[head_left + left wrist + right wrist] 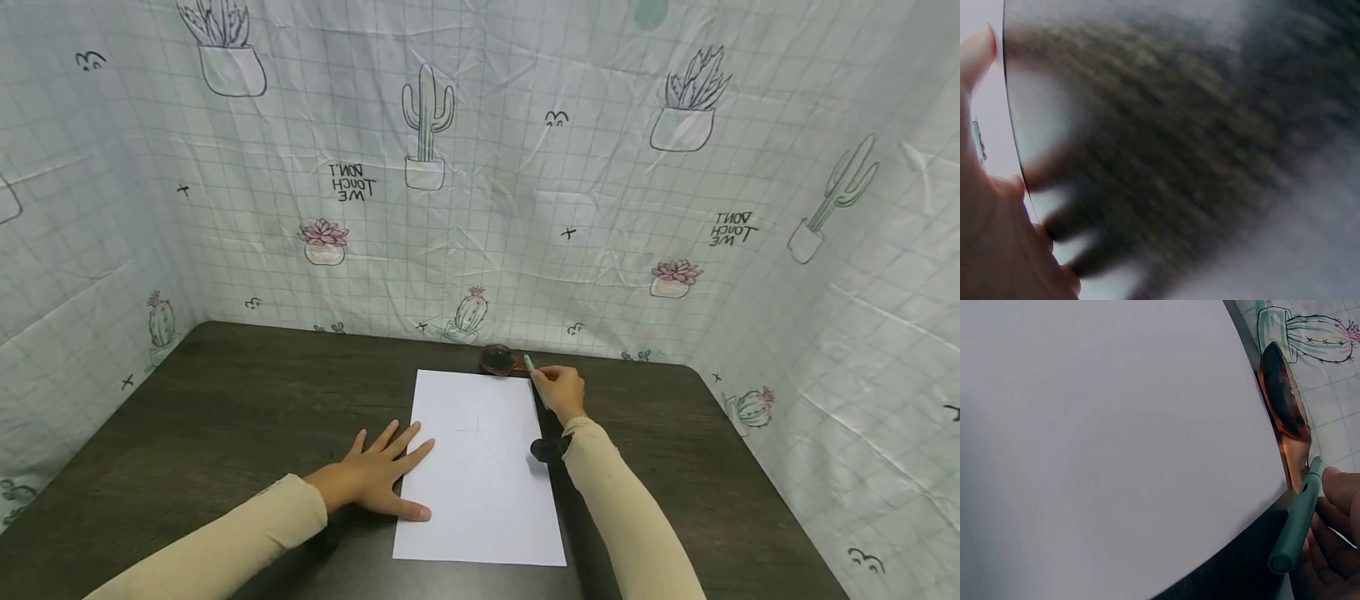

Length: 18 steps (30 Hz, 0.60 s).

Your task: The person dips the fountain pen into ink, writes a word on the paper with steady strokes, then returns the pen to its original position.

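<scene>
1. The left hand (378, 477) lies flat, fingers spread, pressing the left edge of the white paper (483, 467) on the dark desk (225, 400).
2. The right hand (561, 389) grips a green pen (1297, 519) at the paper's far right corner, beside a small reddish dish (497, 360).

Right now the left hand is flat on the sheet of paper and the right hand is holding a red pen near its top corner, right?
Not quite: the pen in the right hand is green, as the right wrist view shows. The left hand does lie flat on the sheet of paper.
</scene>
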Available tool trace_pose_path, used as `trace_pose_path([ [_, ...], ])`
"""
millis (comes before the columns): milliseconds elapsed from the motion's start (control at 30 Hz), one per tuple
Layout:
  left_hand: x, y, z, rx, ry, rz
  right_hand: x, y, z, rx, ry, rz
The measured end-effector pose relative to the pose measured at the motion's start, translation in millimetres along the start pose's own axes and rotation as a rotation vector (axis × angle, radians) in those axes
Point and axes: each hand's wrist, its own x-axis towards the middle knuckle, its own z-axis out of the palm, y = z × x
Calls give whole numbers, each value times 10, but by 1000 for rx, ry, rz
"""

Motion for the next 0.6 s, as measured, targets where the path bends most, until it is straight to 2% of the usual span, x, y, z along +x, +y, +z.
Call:
trace_pose_path([
  [200, 28, -21, 5, -10, -1, 7, 0, 22, -54, -18, -17, -37],
  [400, 82, -113, 29, -31, 7, 6, -21, -9, -169, -58, -112, -136],
  [600, 102, -207, -40, -152, 40, 17, -119, -32, -398, -83, -201, -256],
])
